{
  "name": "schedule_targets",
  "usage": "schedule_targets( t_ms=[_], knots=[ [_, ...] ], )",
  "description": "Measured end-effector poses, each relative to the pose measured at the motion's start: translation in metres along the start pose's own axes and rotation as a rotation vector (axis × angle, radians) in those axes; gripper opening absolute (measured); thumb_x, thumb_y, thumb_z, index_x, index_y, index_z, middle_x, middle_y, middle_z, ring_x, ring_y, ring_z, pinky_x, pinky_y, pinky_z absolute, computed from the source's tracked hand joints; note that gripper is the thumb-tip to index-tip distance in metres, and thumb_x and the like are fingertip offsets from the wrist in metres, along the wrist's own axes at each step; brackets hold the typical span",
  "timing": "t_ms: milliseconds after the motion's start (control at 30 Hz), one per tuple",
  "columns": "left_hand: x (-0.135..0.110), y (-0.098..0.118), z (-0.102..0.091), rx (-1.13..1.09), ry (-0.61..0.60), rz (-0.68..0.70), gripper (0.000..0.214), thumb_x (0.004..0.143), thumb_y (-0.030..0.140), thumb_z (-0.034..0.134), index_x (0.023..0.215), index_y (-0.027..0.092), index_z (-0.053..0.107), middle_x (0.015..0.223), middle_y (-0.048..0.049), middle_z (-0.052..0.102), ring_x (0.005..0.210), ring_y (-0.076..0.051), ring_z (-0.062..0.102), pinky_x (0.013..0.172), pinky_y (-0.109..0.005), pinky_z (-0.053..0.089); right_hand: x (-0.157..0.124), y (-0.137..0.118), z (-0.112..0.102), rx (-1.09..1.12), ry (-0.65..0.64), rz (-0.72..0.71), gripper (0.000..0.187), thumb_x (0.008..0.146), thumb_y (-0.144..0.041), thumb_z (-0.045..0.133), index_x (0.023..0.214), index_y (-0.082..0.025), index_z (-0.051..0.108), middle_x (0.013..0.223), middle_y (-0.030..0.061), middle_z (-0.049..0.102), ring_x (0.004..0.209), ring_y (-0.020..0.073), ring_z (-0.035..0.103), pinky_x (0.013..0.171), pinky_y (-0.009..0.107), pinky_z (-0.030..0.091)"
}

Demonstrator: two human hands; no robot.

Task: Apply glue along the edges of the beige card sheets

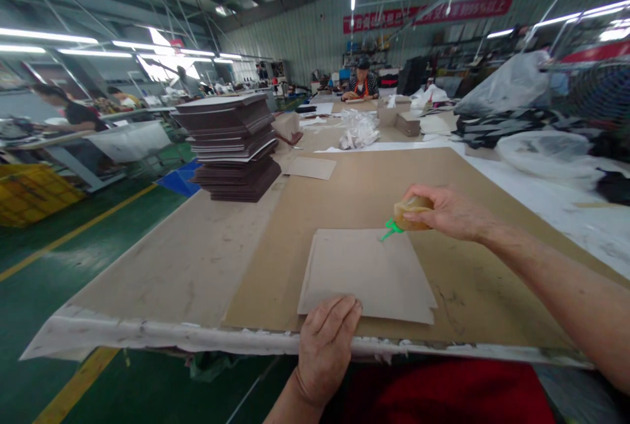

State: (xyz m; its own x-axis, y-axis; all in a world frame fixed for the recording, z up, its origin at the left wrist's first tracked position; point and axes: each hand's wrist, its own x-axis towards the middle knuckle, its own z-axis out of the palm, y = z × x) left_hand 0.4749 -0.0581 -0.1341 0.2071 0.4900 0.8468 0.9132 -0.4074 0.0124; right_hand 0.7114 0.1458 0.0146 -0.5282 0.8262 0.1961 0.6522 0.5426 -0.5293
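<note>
My right hand (pixel 438 209) is wrapped round a yellowish squeeze bottle (pixel 411 215), which is tipped down to the left. Its green nozzle (pixel 392 230) points at the far right part of a greyish cardboard sheet (pixel 361 273). Whether the tip touches the surface, I cannot tell. Under this top sheet, edges of at least one more stick out slightly at the right and left. My left hand (pixel 327 339) is closed at the near edge of the cardboard, fingers bent and pressed together over it; the thumb is hidden.
A tall stack of dark brown-edged sheets (pixel 231 148) stands at the left. Behind the work lie a loose card (pixel 311 168) and crumpled clear plastic (pixel 359 128). Plastic bags and dark material (pixel 512 125) crowd the right. A co-worker (pixel 361 81) sits at the far end.
</note>
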Motion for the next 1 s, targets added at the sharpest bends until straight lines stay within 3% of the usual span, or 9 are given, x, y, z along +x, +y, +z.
schedule_targets(
  t_ms=[267,400,633,833,1000],
  knots=[
    [0.001,-0.003,-0.001,-0.035,0.002,0.013,0.034,0.1,0.004,0.043,0.109,0.017,0.074,0.102,-0.0038,0.08,0.097,-0.015,0.072,0.092,-0.027,0.055,-0.021,0.023,-0.01,0.025,0.058,0.064,0.015,0.082,-0.039,0.067,0.088,-0.025,0.07,0.067,-0.0016,0.071,0.056,0.0185,0.061,0.052,0.033,0.043],
    [0.002,-0.002,0.0,-0.038,0.008,0.013,0.035,0.099,0.001,0.044,0.108,0.016,0.073,0.101,-0.0037,0.08,0.097,-0.015,0.072,0.091,-0.027,0.055,-0.024,0.019,-0.006,0.057,0.058,0.131,0.02,0.083,-0.042,0.066,0.091,-0.024,0.069,0.067,-0.0012,0.069,0.058,0.0177,0.06,0.053,0.031,0.041],
    [0.001,-0.005,-0.001,-0.047,-0.008,0.029,0.038,0.096,-0.004,0.043,0.11,0.015,0.072,0.103,-0.0045,0.079,0.098,-0.016,0.072,0.092,-0.029,0.057,-0.016,0.004,0.005,0.066,0.049,0.073,0.019,0.082,-0.039,0.067,0.092,-0.024,0.068,0.072,-0.0015,0.069,0.062,0.0163,0.059,0.059,0.03,0.041],
    [-0.002,-0.006,0.001,-0.056,-0.012,0.028,0.035,0.096,-0.003,0.046,0.112,0.015,0.072,0.104,-0.0047,0.079,0.099,-0.017,0.071,0.092,-0.029,0.056,-0.031,0.025,-0.01,0.052,0.073,0.161,0.019,0.083,-0.041,0.066,0.091,-0.025,0.069,0.072,-0.0006,0.071,0.062,0.0179,0.061,0.056,0.03,0.041],
    [-0.001,-0.007,0.001,-0.054,-0.018,0.045,0.035,0.096,-0.004,0.045,0.11,0.013,0.072,0.104,-0.0055,0.078,0.1,-0.017,0.069,0.094,-0.029,0.054,-0.04,0.036,-0.009,0.059,0.117,0.192,0.025,0.081,-0.046,0.068,0.093,-0.025,0.071,0.072,-0.0001,0.071,0.064,0.018,0.061,0.056,0.029,0.042]
  ],
)
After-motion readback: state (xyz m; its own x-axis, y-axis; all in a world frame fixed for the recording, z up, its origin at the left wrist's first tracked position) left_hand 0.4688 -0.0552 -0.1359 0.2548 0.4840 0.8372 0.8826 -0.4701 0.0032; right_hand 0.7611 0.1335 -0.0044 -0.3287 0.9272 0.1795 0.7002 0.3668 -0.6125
